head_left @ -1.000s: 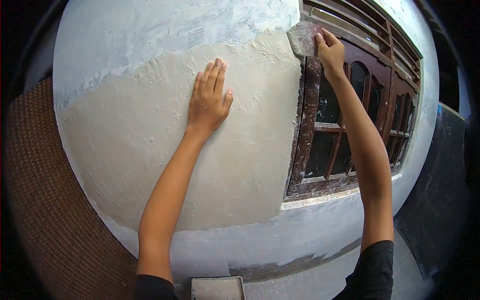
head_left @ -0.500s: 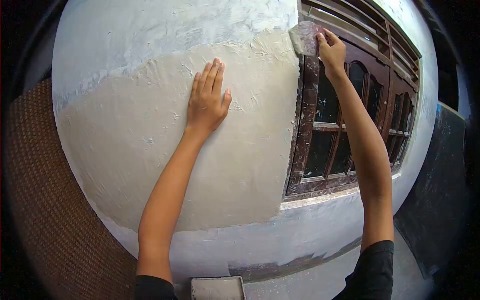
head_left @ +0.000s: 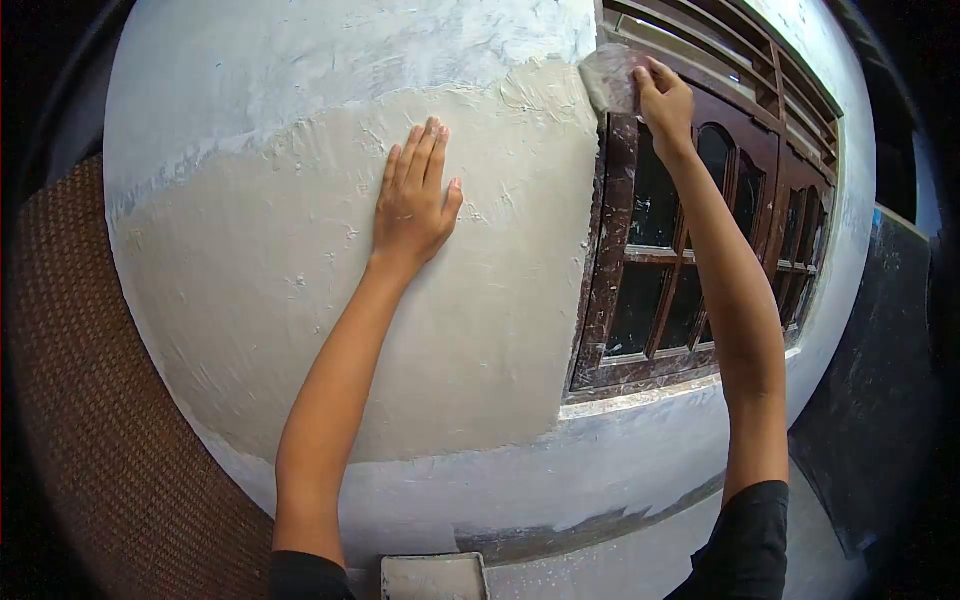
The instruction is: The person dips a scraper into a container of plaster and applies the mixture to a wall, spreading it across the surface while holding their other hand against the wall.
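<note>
My left hand [head_left: 415, 200] lies flat against the wall, fingers stretched upward, on a broad patch of wet-looking beige putty [head_left: 470, 330]. Higher up and to the right, my right hand [head_left: 666, 105] pinches a thin, translucent putty scraper [head_left: 610, 80] by its right edge. Beige smears cover the scraper. Its left edge meets the putty's upper right corner, beside the top of the brown window frame [head_left: 622, 175]. Ridges and small lumps mark the putty surface, mostly along its top border.
Brown window shutters [head_left: 715, 150] with dark panes fill the right side, below a slatted vent [head_left: 700, 35]. A tray of putty [head_left: 435, 578] stands low at the wall's foot. Woven matting [head_left: 80, 400] hangs at left, and a dark board [head_left: 870, 370] leans at right.
The scraper's tilt has changed slightly and my right hand has shifted a touch. My left hand stays in the same spot on the wall.
</note>
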Demonstrator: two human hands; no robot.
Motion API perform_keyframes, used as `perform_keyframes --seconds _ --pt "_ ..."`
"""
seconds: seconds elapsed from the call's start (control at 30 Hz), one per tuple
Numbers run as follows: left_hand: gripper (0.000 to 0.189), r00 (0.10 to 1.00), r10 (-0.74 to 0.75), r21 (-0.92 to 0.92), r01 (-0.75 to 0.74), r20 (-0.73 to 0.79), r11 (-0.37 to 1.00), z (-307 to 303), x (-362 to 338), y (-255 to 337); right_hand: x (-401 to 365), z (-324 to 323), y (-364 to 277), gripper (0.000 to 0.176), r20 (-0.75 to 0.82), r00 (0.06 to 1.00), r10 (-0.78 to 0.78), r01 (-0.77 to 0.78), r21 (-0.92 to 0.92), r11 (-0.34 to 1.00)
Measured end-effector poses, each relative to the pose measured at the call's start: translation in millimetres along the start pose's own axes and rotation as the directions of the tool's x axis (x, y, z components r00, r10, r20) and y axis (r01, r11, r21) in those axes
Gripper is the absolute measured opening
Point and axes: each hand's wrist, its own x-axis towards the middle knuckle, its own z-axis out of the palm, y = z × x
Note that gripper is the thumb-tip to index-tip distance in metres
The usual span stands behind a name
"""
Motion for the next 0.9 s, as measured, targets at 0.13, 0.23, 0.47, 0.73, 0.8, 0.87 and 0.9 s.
perform_keyframes --seconds 0.13,0.23,0.47,0.73,0.8,0.87,0.9 --pt "0.061 1.000 0.003 -0.019 -0.004 -0.013 1.000 -0.6 -0.2 1.0 -2.1 1.8 -6.5 0.036 -0.134 0.990 0.052 -0.042 0.070 0.997" --pt "0.061 1.000 0.004 -0.017 -0.004 -0.013 1.000 0.3 -0.2 0.6 -0.9 2.8 2.7 0.038 0.032 0.999 0.018 -0.017 -0.042 0.999" --pt "0.062 1.000 -0.002 -0.009 0.002 0.006 1.000 0.8 -0.9 1.2 -2.1 3.6 5.9 0.038 -0.051 0.999 0.011 -0.013 -0.044 0.999" --pt "0.062 1.000 -0.012 -0.021 0.011 -0.007 1.000 0.9 -0.4 1.8 -32.1 39.7 -23.8 0.035 0.097 0.994 -0.041 0.001 0.377 0.926" --pt "0.062 1.000 -0.006 -0.013 0.006 -0.005 1.000 1.1 -0.1 1.6 -38.7 47.7 -33.6 0.032 0.103 0.992 -0.077 0.051 0.237 0.970" --pt "0.062 1.000 -0.003 -0.002 0.003 -0.005 1.000 0.1 -0.4 0.5 -40.9 51.8 -38.4 0.031 0.120 0.989 -0.086 0.050 0.274 0.960" --pt "0.062 1.000 0.000 -0.006 0.000 -0.003 1.000 -0.5 -0.3 0.4 -40.3 52.1 -36.8 0.031 0.132 0.987 -0.088 0.060 0.208 0.976"
